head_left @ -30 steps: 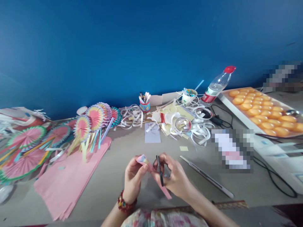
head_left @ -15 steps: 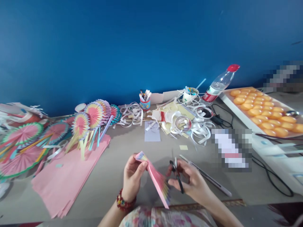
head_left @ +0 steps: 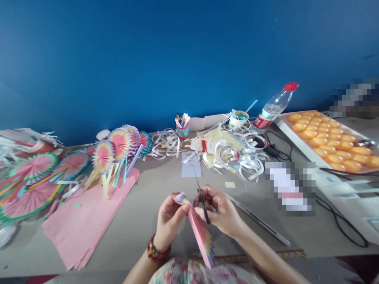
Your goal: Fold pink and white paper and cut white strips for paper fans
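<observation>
Between the thumb and fingers of my left hand (head_left: 170,221) is the upper part of a folded paper fan (head_left: 199,232). Its pleats are pink with yellow, lilac and blue edges, and its lower end hangs down near my lap. My right hand (head_left: 219,209) is closed around a pair of black-handled scissors (head_left: 203,205), whose blades point up and away from me. The scissors are right beside the fan, close to my left fingertips. Whether my right fingers touch the paper I cannot tell.
Pink paper sheets (head_left: 89,221) and several finished fans (head_left: 118,144) lie on the left. Curled paper strips (head_left: 251,165) and a pen cup (head_left: 182,128) stand behind. To the right are a slim grey-white tool (head_left: 260,221), a bottle (head_left: 272,108) and a box of orange balls (head_left: 331,138).
My right hand has moved left and slightly up with the scissors, closer to the fan and my left hand. The fan has shifted slightly to the right.
</observation>
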A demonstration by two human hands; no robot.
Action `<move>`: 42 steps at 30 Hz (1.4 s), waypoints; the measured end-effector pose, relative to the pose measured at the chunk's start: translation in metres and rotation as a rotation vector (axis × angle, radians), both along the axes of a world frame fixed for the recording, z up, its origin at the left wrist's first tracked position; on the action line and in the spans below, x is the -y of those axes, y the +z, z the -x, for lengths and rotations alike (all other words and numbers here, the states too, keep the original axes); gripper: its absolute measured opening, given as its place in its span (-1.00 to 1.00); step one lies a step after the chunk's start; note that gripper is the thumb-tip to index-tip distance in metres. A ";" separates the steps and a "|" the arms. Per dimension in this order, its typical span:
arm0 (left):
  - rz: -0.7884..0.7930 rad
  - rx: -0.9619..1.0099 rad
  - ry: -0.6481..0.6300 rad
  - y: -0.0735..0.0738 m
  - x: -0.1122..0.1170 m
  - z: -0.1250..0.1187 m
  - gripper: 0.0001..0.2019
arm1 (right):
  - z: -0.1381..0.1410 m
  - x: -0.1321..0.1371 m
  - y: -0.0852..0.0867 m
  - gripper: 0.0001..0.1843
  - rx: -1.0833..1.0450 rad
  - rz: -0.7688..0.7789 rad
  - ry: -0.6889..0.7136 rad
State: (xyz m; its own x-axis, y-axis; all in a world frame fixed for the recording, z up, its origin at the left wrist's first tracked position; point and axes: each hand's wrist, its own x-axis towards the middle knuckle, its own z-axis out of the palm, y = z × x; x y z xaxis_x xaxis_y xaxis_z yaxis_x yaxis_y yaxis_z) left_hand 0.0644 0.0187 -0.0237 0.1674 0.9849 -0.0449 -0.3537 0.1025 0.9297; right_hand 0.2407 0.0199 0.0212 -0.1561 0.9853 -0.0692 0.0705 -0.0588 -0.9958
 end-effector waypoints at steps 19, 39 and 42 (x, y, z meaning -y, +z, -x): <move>0.015 0.044 0.039 -0.002 -0.004 0.001 -0.88 | -0.056 -0.016 -0.015 -0.67 0.568 -0.129 -0.258; -0.068 0.057 0.072 0.008 -0.003 -0.001 -0.89 | -0.038 0.042 -0.016 -0.76 0.609 -0.217 0.001; -0.071 0.060 0.048 0.008 -0.003 -0.002 -0.91 | -0.038 0.044 -0.016 -0.78 0.595 -0.150 0.003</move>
State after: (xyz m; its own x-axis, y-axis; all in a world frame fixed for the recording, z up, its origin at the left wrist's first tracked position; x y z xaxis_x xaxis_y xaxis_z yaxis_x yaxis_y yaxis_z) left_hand 0.0664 0.0214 -0.0161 0.1199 0.9922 0.0340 -0.4123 0.0186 0.9109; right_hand 0.2783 -0.0242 0.0051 -0.1359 0.9907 -0.0062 0.6170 0.0797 -0.7830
